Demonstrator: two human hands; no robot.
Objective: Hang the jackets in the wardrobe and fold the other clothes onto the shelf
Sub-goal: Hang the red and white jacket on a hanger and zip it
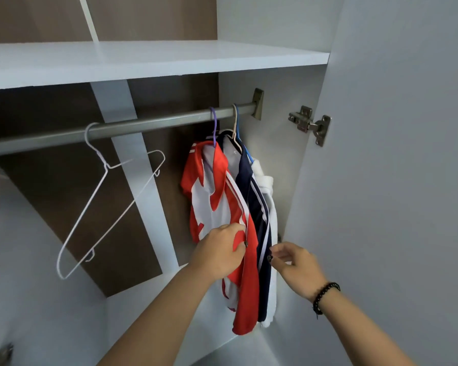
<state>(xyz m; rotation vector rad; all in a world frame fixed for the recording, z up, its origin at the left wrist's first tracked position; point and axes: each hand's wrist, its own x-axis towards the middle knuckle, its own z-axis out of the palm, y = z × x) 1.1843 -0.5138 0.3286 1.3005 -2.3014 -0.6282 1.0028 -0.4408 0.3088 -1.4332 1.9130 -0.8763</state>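
Head cam, looking into the wardrobe, so everything here is relative to the hanging rail point(143, 125). Three jackets hang bunched at the rail's right end, near its bracket: a red-and-white jacket point(220, 191) on a purple hanger point(213, 122), a navy jacket point(251, 191) with white stripes right behind it, and a white garment point(266, 186) squeezed against the side wall. The left hand point(220, 252) grips the red-and-white jacket's front edge well below the rail, fingers curled into the fabric. The right hand point(294, 262) pinches the navy jacket's edge, beaded bracelet point(324, 295) on the wrist. An empty white wire hanger point(109, 202) dangles tilted further left on the rail. The white shelf point(154, 62) sits just above the rail.
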